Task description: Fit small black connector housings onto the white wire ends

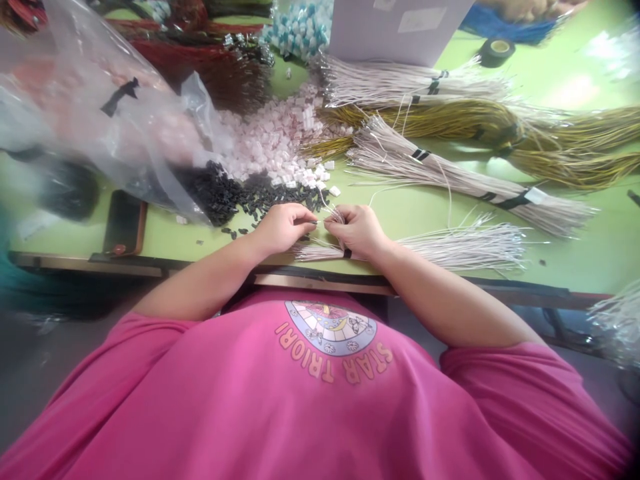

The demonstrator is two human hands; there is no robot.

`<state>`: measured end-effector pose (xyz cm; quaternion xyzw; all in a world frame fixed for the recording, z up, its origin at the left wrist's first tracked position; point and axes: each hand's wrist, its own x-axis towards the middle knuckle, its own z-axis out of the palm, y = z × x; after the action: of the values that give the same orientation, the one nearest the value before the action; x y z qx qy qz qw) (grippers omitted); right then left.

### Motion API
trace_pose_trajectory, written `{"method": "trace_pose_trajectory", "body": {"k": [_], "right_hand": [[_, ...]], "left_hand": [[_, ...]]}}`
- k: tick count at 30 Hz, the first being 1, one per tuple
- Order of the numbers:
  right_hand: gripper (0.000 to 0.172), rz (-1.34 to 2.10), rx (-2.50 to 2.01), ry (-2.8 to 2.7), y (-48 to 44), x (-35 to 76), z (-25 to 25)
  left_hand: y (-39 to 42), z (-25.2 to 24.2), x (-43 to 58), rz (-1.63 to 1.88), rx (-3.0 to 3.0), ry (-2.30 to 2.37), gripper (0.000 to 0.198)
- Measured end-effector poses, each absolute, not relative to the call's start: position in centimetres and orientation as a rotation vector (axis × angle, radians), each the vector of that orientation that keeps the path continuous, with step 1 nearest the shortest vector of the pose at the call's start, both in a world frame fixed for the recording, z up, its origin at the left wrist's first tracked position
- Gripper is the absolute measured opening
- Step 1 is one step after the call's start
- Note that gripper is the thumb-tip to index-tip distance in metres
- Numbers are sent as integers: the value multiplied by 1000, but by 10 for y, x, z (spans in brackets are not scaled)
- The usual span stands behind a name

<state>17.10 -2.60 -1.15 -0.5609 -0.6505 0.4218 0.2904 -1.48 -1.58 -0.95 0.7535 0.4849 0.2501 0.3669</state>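
Observation:
My left hand is closed in a pinch near the table's front edge, at a small dark piece too tiny to name. Just right of it, my right hand is closed on thin white wires, whose ends point toward my left fingertips. A bundle of white wires lies beneath and beyond my right hand, with a black band near its left end. Small black pieces are scattered behind my left hand, and a heap of small white connectors lies farther back.
Banded white wires and yellow-green wires stretch across the right. Clear plastic bags and a phone-like dark object are at left. Black tape, a pale box and another person's hand are at the back.

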Motion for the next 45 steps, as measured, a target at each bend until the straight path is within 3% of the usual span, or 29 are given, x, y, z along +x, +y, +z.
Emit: {"method": "trace_pose_trajectory", "body": {"k": [15,23,26,33,45], "right_hand": [[19,1167,-1498,-1708,-26,169,-11],[23,1594,-1392,-1423,-23,176,-12],[26,1686,-1366,-1370,-21,177,-12],[9,1699,-1275,-1356,-23,175,-10],[12,1650,-1328,-1494,-23,177,-6]], "left_hand": [[-14,-8,-12,647,2042,1211,15],[-9,-4,-26,462,2237,1353,22],[-9,0,-29,558,2035,1313,29],[-12,11,-25,578,1308,1077,8],[-15,5,-19,559,1520,1189,31]]}}
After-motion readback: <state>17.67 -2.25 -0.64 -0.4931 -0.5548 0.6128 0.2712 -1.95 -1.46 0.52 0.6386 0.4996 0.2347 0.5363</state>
